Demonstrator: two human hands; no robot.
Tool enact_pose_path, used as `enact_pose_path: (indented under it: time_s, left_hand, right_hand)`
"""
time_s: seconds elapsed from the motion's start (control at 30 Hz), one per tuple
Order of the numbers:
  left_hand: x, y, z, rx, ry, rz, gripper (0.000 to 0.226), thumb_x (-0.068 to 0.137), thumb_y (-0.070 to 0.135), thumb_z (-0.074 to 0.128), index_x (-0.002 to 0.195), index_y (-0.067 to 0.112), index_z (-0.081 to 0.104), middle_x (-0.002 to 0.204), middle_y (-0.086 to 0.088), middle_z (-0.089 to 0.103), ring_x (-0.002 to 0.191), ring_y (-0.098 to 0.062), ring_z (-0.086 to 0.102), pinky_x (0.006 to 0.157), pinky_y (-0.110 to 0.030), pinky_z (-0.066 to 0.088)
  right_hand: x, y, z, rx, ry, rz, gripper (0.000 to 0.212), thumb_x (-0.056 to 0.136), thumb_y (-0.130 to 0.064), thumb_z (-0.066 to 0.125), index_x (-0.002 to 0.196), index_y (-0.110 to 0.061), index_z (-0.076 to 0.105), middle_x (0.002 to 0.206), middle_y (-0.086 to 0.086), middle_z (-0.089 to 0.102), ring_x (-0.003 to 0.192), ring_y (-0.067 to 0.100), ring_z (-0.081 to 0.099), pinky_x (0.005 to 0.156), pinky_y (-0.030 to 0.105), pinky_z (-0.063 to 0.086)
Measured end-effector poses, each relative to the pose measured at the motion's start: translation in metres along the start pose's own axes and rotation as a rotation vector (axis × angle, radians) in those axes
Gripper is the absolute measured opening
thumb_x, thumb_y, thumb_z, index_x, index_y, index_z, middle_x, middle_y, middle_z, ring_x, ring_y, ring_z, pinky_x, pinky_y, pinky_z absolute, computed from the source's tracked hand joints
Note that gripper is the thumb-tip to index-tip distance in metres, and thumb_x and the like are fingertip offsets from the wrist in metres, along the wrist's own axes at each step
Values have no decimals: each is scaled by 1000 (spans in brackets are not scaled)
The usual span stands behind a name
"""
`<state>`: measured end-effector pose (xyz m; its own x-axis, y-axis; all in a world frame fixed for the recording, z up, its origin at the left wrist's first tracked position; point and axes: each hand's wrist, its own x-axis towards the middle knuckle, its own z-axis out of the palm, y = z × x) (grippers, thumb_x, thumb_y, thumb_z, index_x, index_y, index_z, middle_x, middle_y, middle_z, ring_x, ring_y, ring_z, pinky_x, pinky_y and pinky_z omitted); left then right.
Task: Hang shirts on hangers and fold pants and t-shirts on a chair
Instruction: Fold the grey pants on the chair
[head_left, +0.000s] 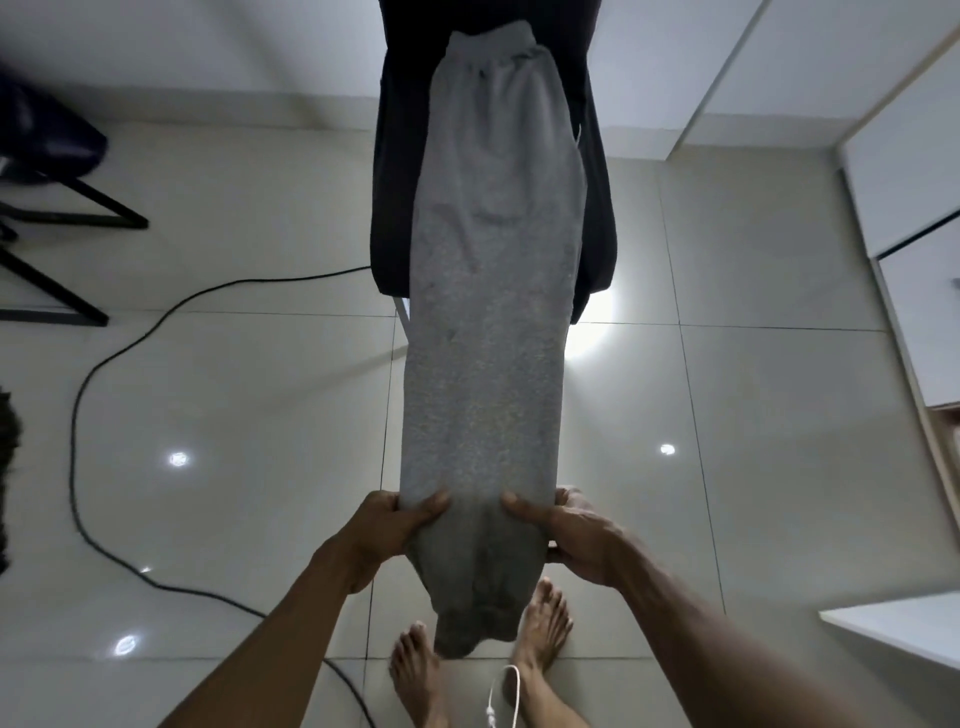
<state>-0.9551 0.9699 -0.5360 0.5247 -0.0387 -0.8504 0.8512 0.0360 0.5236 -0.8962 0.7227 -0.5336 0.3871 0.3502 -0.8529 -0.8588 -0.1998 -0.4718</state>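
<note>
The grey sweatpants (488, 291) lie stretched in one long strip from the dark chair (389, 171), waistband up on the seat at the far end and the legs reaching off the chair's front edge toward the person, so the long axis runs straight away from the body. The left hand (389, 530) grips the near left edge of the legs, thumb on top and fingers curled under the cloth; the right hand (576, 535) grips the opposite edge the same way, level with it, and neither is nearer the chair than the other. Below the hands the cuffs hang slack toward the bare feet (540, 623). The likely step is a lengthwise fold — carrying the held end forward over the strip to meet the waistband — which turns on that axis staying square to the chair. A black cable (83, 395) loops across the tiled floor (234, 415) to the chair's left, well apart from the cloth, and a white cord (506, 691) dangles nearer the person than the cuffs. To the chair's right stand pale cabinets (904, 218); nothing lies between the hands and the seat but the pants themselves.
</note>
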Motion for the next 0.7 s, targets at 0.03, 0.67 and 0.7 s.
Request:
enact_pose_path:
  time_s: [0.03,0.67,0.7]
  left_hand:
    - [-11,5,2,-20,-4,-7,84,59,60,87,114,0,66,113,-13,72,104,-29,69,87,-44,59]
    - [-162,130,13,155,33,-29,66,87,-6,57,145,4,26,114,-14,57,87,-31,68,59,-39,62]
    - [-168,137,14,130,35,0,78,89,-5,58,149,15,13,115,-9,52,87,-28,66,53,-34,60]
  right_hand:
    - [-10,-4,6,-4,-7,-8,112,34,-54,99,125,-6,56,120,14,69,108,31,69,92,50,58]
    - [-163,-72,103,-36,313,-199,78,80,-29,83,130,-30,23,108,14,66,86,30,73,63,40,61]
    - [-168,-76,106,-49,331,-235,76,81,-29,83,129,-33,24,106,15,67,85,29,73,64,39,62]
